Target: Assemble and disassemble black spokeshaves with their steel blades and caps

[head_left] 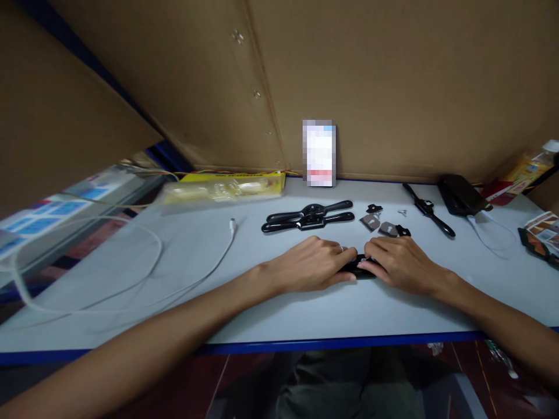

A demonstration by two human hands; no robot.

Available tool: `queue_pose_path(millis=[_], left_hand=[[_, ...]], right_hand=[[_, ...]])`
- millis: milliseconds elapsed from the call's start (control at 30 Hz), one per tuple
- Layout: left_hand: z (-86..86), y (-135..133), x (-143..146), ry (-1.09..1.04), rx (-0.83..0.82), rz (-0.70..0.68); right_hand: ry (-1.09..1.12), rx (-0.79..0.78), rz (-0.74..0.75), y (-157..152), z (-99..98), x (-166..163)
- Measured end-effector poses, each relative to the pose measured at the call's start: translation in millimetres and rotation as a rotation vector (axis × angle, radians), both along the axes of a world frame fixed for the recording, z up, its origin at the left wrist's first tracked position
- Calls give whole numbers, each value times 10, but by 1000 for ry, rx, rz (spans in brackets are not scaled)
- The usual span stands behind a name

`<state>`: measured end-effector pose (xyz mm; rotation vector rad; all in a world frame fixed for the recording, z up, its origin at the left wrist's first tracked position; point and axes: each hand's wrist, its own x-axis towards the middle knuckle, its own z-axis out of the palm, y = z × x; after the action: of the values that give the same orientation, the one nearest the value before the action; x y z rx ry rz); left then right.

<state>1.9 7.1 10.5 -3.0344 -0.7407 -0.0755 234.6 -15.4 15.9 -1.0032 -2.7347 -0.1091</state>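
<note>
Near the front middle of the table, a black spokeshave is held between my two hands, mostly covered by them. My left hand closes round its left side. My right hand pinches it at the centre, thumb and fingers over the middle part. Just beyond lie flat metal blades, one beside another, with a black cap piece and a second cap piece. Small screws rest nearby. Two black spokeshaves lie side by side at the left; another spokeshave lies right.
A lit phone leans on the cardboard wall. Clear plastic packaging lies back left, and a white cable loops across the left side. A black device, a bottle and a dark-edged packet stand right.
</note>
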Motion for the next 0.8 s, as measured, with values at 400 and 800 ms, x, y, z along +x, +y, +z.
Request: queue_pose_path(millis=[400, 800], left_hand=[[-14, -5, 3, -21, -25, 5], [1, -11, 9, -22, -11, 0]], right_hand=[[-32, 6, -67, -35, -49, -54], [-13, -57, -173, -108, -65, -126]])
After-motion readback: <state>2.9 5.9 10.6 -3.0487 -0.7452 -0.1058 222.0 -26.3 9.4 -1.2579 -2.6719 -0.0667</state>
